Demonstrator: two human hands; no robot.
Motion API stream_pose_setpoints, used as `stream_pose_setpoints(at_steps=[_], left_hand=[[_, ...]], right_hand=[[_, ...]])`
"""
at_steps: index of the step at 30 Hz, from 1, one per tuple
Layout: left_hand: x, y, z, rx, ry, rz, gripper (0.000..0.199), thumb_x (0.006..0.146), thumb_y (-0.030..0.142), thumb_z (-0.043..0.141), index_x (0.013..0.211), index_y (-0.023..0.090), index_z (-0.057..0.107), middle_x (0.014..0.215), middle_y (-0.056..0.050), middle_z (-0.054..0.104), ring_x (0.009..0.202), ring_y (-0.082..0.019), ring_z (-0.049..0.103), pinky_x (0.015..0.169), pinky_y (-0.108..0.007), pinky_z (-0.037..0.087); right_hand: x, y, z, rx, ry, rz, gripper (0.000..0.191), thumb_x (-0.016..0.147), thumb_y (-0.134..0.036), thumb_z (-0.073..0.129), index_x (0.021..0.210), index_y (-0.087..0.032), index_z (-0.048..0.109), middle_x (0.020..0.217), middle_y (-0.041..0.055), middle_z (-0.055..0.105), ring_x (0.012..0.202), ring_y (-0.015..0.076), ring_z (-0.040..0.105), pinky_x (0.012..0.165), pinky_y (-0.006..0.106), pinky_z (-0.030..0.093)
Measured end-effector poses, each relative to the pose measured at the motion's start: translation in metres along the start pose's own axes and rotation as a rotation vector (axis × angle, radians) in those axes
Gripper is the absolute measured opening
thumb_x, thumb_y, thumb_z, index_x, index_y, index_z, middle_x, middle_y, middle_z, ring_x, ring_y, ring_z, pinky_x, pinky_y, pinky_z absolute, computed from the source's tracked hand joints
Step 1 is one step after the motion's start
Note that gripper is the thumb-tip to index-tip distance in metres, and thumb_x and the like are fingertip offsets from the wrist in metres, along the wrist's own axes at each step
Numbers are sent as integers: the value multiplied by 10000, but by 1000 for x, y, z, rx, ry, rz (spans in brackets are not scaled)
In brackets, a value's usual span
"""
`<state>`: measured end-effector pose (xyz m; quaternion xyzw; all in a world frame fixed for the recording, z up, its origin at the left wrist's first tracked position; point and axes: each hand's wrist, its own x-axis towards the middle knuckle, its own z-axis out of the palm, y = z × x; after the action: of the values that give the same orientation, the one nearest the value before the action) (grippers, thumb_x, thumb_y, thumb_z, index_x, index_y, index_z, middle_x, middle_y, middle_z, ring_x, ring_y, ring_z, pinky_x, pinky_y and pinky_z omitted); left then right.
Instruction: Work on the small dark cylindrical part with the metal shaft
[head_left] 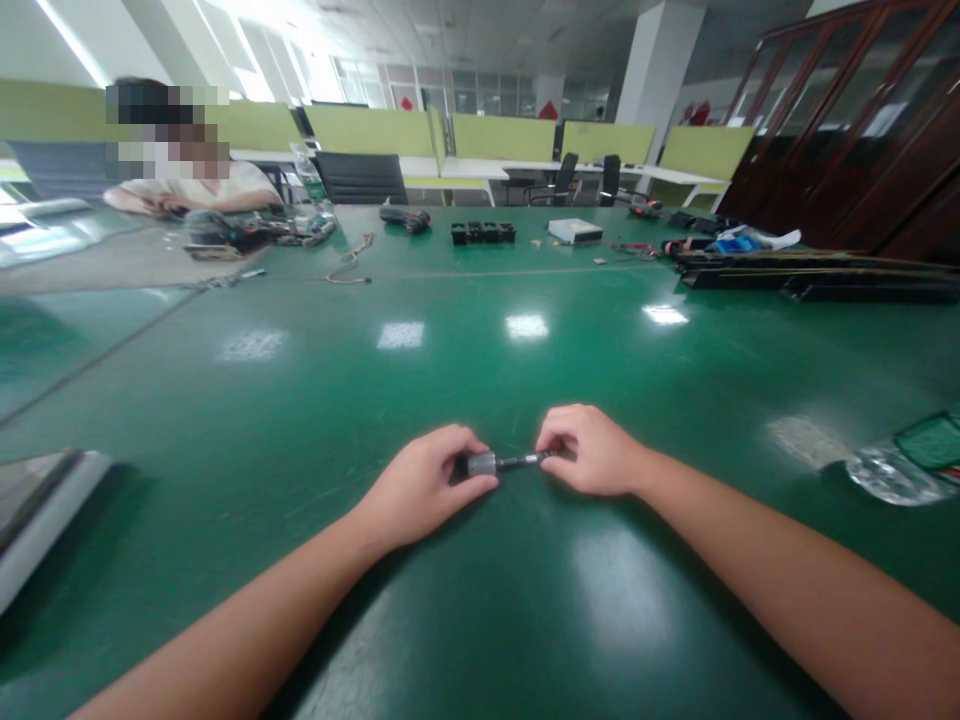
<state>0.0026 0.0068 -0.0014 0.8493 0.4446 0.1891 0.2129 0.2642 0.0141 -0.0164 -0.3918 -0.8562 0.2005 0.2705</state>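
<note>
A small grey metal cylinder (481, 464) with a thin dark shaft (517, 461) lies level, low over the green tabletop (480, 380). My left hand (431, 480) has its thumb and fingers closed around the cylinder at the left end. At the other end, my right hand (589, 450) pinches the dark tip of the shaft between thumb and fingers. Between the two hands a short stretch of the shaft shows. My fingers partly hide both ends of the piece.
A grey-white flat object (52, 510) lies at the left edge, and a clear plastic piece (896, 475) at the right. Farther back are black blocks (483, 233), a white box (575, 231), a cable (349, 262) and long black bars (810, 275). A person (195, 185) sits back left.
</note>
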Motion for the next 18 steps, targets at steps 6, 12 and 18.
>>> stream_pose_setpoints(at_steps=[6,12,18], left_hand=[[0,-1,1,1,0,1,268,848,445,661,975,210,681,795,-2,636,691,-159,558,642,-264,421],[0,-1,1,-3,-4,3,252,844,427,667,962,206,675,793,0,637,687,-156,560,655,-263,429],[0,-1,1,-6,-5,5,250,845,432,665,957,208,672,796,1,637,699,-158,563,653,-260,427]], right_hand=[[2,-3,6,28,11,14,84,715,-134,729,787,-174,713,724,0,654,647,118,542,670,256,413],[3,-16,19,332,-7,193,694,719,-112,708,1380,-234,535,971,-1,754,505,63,393,527,216,368],[2,-11,20,292,16,157,627,696,-105,715,1301,-217,594,1049,27,744,549,73,478,575,228,425]])
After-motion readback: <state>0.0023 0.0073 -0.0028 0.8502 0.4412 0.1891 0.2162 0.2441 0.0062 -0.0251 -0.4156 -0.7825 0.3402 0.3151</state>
